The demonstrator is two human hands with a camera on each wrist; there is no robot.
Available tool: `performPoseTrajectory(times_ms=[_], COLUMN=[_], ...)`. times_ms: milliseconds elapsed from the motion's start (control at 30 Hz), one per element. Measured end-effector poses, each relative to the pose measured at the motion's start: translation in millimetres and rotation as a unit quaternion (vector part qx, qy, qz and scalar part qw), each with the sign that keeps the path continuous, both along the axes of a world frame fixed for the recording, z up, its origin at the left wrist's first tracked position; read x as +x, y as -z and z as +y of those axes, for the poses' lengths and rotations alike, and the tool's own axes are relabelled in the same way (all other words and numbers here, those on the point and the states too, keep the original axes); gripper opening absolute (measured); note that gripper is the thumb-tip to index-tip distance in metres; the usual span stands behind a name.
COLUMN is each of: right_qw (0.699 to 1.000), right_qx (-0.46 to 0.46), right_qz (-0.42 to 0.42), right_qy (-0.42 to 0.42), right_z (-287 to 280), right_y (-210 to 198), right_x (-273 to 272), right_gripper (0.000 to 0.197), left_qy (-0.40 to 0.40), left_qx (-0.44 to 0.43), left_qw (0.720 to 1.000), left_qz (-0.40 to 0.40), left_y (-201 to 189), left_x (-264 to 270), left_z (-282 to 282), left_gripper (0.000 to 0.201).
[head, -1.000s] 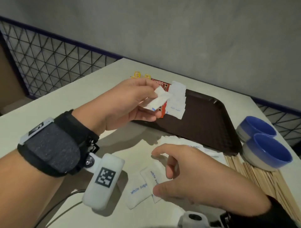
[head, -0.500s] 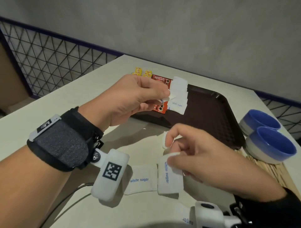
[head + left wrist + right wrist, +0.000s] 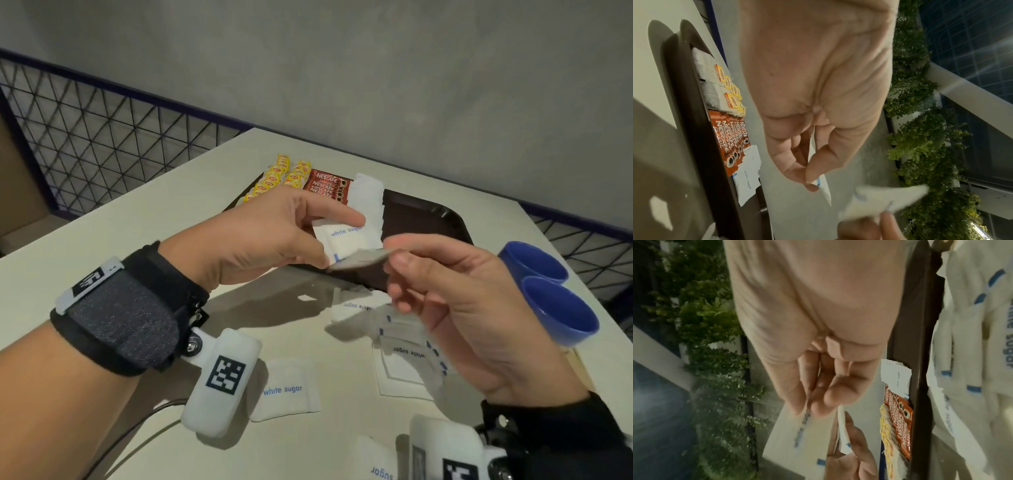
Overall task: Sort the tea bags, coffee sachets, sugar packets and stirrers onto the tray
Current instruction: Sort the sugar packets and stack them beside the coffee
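My left hand (image 3: 274, 233) pinches a white sugar packet (image 3: 346, 240) over the tray's (image 3: 428, 219) near edge, while my right hand (image 3: 472, 308) pinches a second packet (image 3: 363, 258) just beside it.

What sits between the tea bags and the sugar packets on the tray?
The red Nescafe coffee sachets lie between the yellow-tagged tea bags and the stacked sugar packets on the tray, clearest in the head view.

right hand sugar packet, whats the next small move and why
Probably slide the right hand's sugar packet into the left hand's grip, against the held packet. The two packets nearly touch above the tray, and more lie loose on the table, so the left hand seems to be gathering them.
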State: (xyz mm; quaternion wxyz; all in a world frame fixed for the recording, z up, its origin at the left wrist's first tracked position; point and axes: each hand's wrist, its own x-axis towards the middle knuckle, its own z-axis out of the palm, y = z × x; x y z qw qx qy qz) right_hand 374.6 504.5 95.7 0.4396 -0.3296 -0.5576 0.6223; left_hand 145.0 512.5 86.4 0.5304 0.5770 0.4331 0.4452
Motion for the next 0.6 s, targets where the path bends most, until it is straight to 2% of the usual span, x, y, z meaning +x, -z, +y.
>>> performPoseTrajectory(times_ms=[33, 133, 233, 500, 600], right_qw=[1.0, 0.995, 0.988, 0.983, 0.98], right_qx=[-0.005, -0.011, -0.002, 0.052, 0.084], right_qz=[-0.017, -0.077, -0.12, -0.121, -0.106], right_qy=[0.014, 0.06, 0.096, 0.126, 0.146], right_z=[0, 2, 3, -2, -2], right_y=[1, 5, 9, 11, 11], right_x=[-1, -3, -5, -10, -12], right_gripper=[0.009, 0.023, 0.021, 0.009, 0.009], left_qy=[0.013, 0.061, 0.095, 0.116, 0.079], left_qx=[0.001, -0.003, 0.001, -0.002, 0.002], left_qw=[1.0, 0.998, 0.995, 0.993, 0.996], left_qz=[0.004, 0.012, 0.017, -0.023, -0.031], left_y=[0, -1, 0, -1, 1], left_x=[0, 2, 3, 6, 8], left_z=[0, -3, -4, -8, -6], left_gripper=[0.059, 0.062, 0.061, 0.051, 0.048])
